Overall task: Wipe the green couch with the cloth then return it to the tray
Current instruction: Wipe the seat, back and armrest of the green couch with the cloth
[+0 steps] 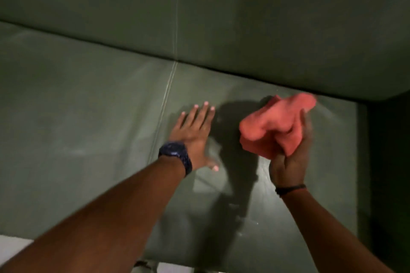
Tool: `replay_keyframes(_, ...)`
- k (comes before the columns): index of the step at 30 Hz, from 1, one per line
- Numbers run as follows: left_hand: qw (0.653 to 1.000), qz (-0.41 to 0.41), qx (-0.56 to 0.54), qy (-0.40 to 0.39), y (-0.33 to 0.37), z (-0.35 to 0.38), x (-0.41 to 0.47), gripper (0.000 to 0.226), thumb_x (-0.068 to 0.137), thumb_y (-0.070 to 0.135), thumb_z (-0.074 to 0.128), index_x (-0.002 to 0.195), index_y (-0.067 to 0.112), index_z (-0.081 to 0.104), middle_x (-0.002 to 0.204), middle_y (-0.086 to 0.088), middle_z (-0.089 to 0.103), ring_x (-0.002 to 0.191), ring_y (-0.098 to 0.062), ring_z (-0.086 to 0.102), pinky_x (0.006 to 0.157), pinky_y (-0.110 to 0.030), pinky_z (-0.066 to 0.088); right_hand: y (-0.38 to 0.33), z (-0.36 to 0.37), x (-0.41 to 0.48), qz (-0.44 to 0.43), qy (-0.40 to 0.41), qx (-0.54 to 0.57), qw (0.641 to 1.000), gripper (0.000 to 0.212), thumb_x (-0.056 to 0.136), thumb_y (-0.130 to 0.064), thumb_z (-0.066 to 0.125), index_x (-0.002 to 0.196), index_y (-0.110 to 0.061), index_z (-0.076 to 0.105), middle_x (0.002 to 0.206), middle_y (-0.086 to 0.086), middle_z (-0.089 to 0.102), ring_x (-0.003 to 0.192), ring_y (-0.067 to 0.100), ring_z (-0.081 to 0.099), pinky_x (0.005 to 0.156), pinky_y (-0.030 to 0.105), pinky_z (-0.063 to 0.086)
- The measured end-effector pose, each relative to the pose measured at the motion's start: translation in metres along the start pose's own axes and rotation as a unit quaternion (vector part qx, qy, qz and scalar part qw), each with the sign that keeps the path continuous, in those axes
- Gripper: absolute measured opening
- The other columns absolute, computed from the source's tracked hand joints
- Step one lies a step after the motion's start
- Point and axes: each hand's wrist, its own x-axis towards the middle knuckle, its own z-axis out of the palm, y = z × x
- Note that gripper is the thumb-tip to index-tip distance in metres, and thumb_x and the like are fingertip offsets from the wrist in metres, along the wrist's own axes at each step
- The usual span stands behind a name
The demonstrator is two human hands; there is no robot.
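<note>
Right hand [288,162] fingers clamped on bunched cloth [275,126], apparently raised off green couch [88,117] seat; long axis runs toward backrest. Left hand [193,135] beside it, fingers spread, flat on seat.

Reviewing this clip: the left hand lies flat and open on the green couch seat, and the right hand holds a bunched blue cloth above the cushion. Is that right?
Not quite: the cloth is not blue. The head view shows the right hand gripping a bunched salmon-pink cloth above the green leather-like couch seat. The rest stands: the left hand, with a dark wristwatch on its wrist, lies flat and open on the cushion.
</note>
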Motion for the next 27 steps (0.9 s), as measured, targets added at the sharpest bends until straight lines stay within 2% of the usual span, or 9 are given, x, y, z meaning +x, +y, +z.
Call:
replay_keyframes(2,0.998,-0.035,-0.009,-0.051,-0.001,0.032,-0.023,0.16,0.024,0.08,0.068,0.142,0.022,-0.024,0.158,-0.003,-0.011,0.144,-0.026,-0.008,0.113,-0.046,-0.004,0.011,0.0,-0.038,-0.023,-0.145,-0.055,0.988,0.066,0.083,-0.027,0.041,0.145,-0.014,0.023,0.146,0.025,0.034,0.137,0.037,0.032,0.113,0.051,0.028)
replay_keyframes(5,0.995,-0.041,0.025,-0.088,-0.005,0.069,-0.05,0.171,0.008,0.082,0.061,0.138,0.022,-0.032,0.155,-0.002,-0.022,0.142,-0.029,-0.017,0.111,-0.05,-0.01,0.03,0.005,-0.093,-0.086,-0.338,-0.189,0.918,0.064,0.078,-0.038,0.04,0.131,-0.002,0.048,0.141,0.025,0.044,0.137,0.036,0.031,0.106,0.068,0.028)
replay_keyframes(8,0.995,-0.026,0.042,-0.091,-0.009,0.083,-0.059,0.169,0.01,0.082,0.059,0.135,0.023,-0.037,0.151,-0.005,-0.032,0.138,-0.032,-0.027,0.107,-0.051,-0.017,0.034,0.002,-0.135,-0.163,-0.413,-0.246,0.862,0.053,0.081,-0.045,0.04,0.112,-0.008,0.06,0.136,0.021,0.053,0.135,0.029,0.036,0.111,0.058,0.02)
replay_keyframes(12,0.995,-0.029,0.03,-0.094,-0.009,0.084,-0.057,0.174,0.004,0.083,0.059,0.135,0.024,-0.038,0.141,-0.003,-0.046,0.125,-0.029,-0.046,0.104,-0.051,-0.024,0.044,-0.034,-0.15,-0.248,-0.422,-0.286,0.824,0.043,0.094,-0.033,0.032,0.104,-0.013,0.069,0.126,0.015,0.064,0.118,0.034,0.058,0.112,0.046,0.014)
replay_keyframes(15,0.994,-0.036,0.042,-0.094,-0.008,0.084,-0.058,0.175,0.005,0.082,0.062,0.136,0.023,-0.037,0.146,-0.002,-0.039,0.125,-0.028,-0.046,0.103,-0.05,-0.024,0.049,-0.043,-0.137,-0.076,-0.317,-0.339,0.882,0.066,0.091,-0.057,0.032,0.114,-0.004,0.064,0.127,0.022,0.061,0.119,0.043,0.055,0.106,0.052,0.031)
replay_keyframes(18,0.994,-0.036,0.051,-0.087,-0.007,0.082,-0.057,0.174,0.005,0.083,0.062,0.137,0.024,-0.035,0.147,-0.001,-0.033,0.129,-0.028,-0.042,0.105,-0.05,-0.021,0.03,-0.019,-0.142,0.021,-0.266,-0.351,0.898,0.069,0.077,-0.052,0.046,0.122,-0.002,0.059,0.131,0.025,0.056,0.125,0.045,0.048,0.098,0.065,0.036)
replay_keyframes(20,0.994,-0.036,0.049,-0.086,-0.007,0.082,-0.058,0.174,0.005,0.084,0.061,0.137,0.024,-0.034,0.149,-0.002,-0.03,0.135,-0.029,-0.033,0.106,-0.05,-0.02,0.024,-0.016,-0.159,-0.062,-0.324,-0.339,0.881,0.067,0.076,-0.051,0.046,0.124,-0.007,0.06,0.133,0.024,0.055,0.126,0.044,0.045,0.096,0.068,0.035)
replay_keyframes(24,0.994,-0.038,0.051,-0.085,-0.006,0.081,-0.06,0.173,0.007,0.085,0.061,0.137,0.024,-0.035,0.151,-0.004,-0.028,0.139,-0.031,-0.024,0.106,-0.05,-0.019,0.047,-0.054,-0.162,-0.223,-0.427,-0.324,0.814,0.054,0.082,-0.044,0.045,0.128,-0.017,0.057,0.135,0.017,0.055,0.124,0.038,0.051,0.104,0.053,0.029)
replay_keyframes(27,0.995,-0.036,0.049,-0.078,-0.005,0.081,-0.06,0.173,0.007,0.084,0.063,0.138,0.024,-0.034,0.153,-0.004,-0.026,0.138,-0.03,-0.027,0.106,-0.05,-0.02,0.06,-0.072,-0.146,-0.142,-0.374,-0.37,0.838,0.065,0.083,-0.055,0.04,0.132,-0.015,0.05,0.141,0.02,0.046,0.126,0.043,0.048,0.105,0.054,0.032)
